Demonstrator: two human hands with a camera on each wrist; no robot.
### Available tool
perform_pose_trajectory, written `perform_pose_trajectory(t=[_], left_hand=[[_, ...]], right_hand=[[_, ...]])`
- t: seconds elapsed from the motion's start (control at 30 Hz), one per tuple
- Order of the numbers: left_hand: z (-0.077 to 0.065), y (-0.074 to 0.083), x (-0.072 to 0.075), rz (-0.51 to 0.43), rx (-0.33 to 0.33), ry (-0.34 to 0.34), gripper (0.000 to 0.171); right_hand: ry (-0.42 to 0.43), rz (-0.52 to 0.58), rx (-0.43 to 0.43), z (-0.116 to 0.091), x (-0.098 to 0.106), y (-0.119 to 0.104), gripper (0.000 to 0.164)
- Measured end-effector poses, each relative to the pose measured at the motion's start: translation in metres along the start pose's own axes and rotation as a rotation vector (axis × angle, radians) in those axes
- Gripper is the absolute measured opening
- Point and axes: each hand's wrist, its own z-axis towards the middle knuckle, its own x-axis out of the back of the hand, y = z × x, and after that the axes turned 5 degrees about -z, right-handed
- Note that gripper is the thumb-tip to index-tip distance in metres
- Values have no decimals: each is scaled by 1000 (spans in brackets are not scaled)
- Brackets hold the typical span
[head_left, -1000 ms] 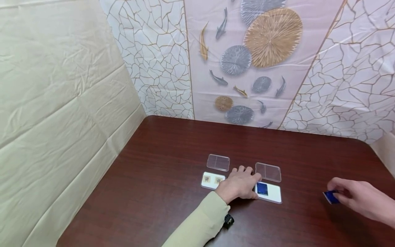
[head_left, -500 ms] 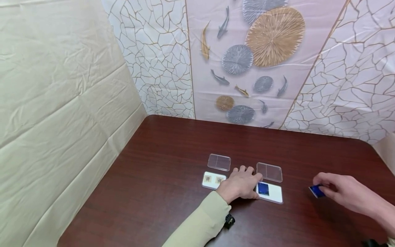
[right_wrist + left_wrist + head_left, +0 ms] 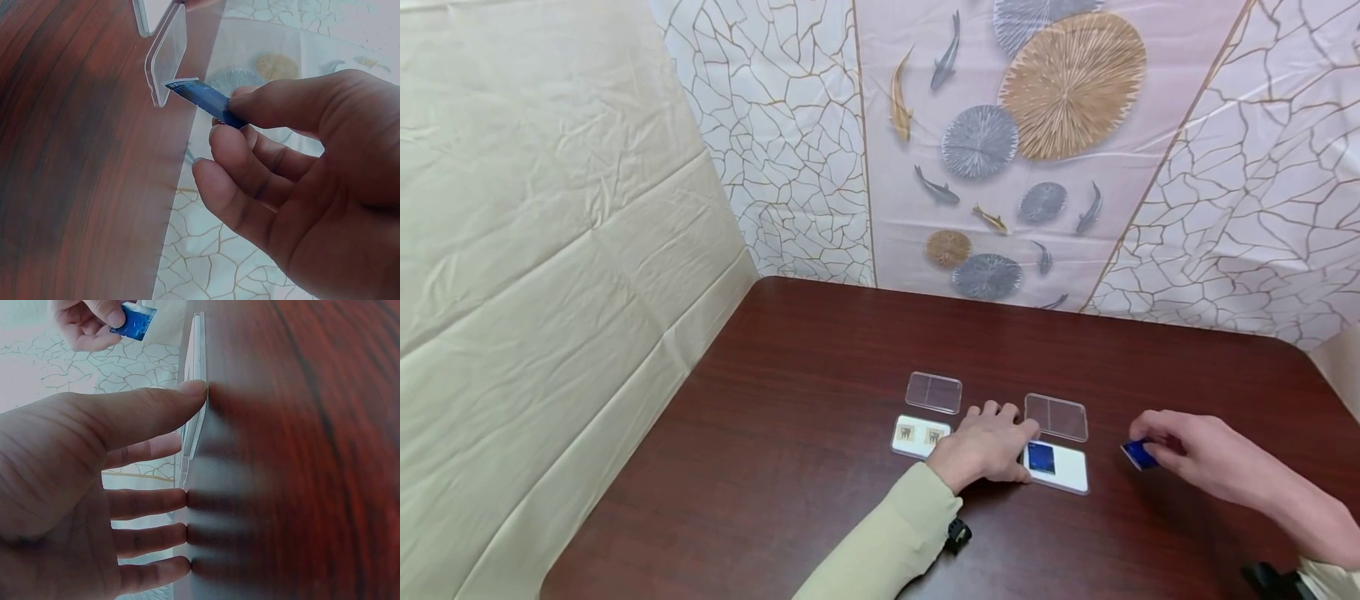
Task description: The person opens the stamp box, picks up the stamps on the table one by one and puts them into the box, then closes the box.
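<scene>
In the head view, my right hand [image 3: 1195, 458] pinches a thin blue card [image 3: 1138, 454] between thumb and fingers, above the table and right of a shallow white-lined case [image 3: 1071, 471]. A matching blue card [image 3: 1041, 457] lies at the left end of that case. My left hand [image 3: 981, 446] is spread with straight fingers, thumb and index touching the left edge of the case. Its other fingertips rest on the table in the left wrist view. The right wrist view shows the pinched blue card [image 3: 206, 100] tilted, one edge whitish.
Left of my left hand lies a second white-lined case [image 3: 917, 435] with two small beige squares bearing a dark picture. Two clear lids [image 3: 934, 392] lie behind the cases, one being the right lid [image 3: 1056, 417]. Patterned cloth [image 3: 775, 150] hangs behind the dark red table [image 3: 775, 467].
My right hand has moved left with the blue card, closer to the right-hand case. The left hand stays in place at that case's edge.
</scene>
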Motion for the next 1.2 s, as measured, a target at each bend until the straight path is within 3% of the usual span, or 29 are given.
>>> perform_pose_trajectory(t=[0.17, 0.4, 0.83, 1.2], left_hand=[[0, 0, 1, -2, 0, -4, 50], [1, 0, 0, -4, 1, -8, 51], [0, 1, 1, -4, -1, 3, 50], [-1, 2, 1, -1, 2, 15, 50]], right_hand=[[-85, 31, -49, 8, 1, -8, 31], [-44, 46, -3, 15, -3, -16, 30], [-184, 128, -67, 26, -10, -27, 20], [-192, 201, -17, 33, -15, -32, 18]])
